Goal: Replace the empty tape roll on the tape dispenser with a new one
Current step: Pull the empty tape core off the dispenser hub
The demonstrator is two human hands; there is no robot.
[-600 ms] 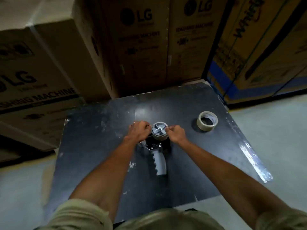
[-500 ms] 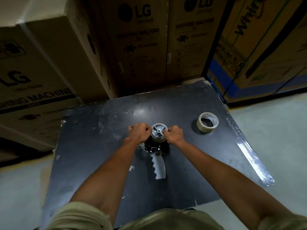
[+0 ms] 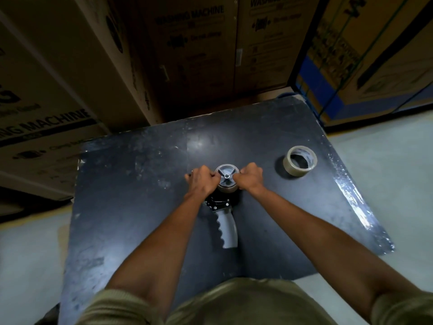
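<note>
The nearly empty tape roll (image 3: 226, 184) on the grey-handled black tape dispenser (image 3: 223, 215) is pinched from both sides by curled left hand (image 3: 201, 180) and right hand (image 3: 250, 178). A fresh tan tape roll (image 3: 300, 164) is laid flat well to the right on the scuffed black tabletop (image 3: 131, 195); brown cardboard boxes (image 3: 187, 55) are stacked behind.

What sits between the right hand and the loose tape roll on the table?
Nothing: the head view shows only bare dark tabletop between the right hand and the tape roll.

Grey-handled tape dispenser (image 3: 223, 216) lying flat, tape roll (image 3: 301, 164) right
</note>
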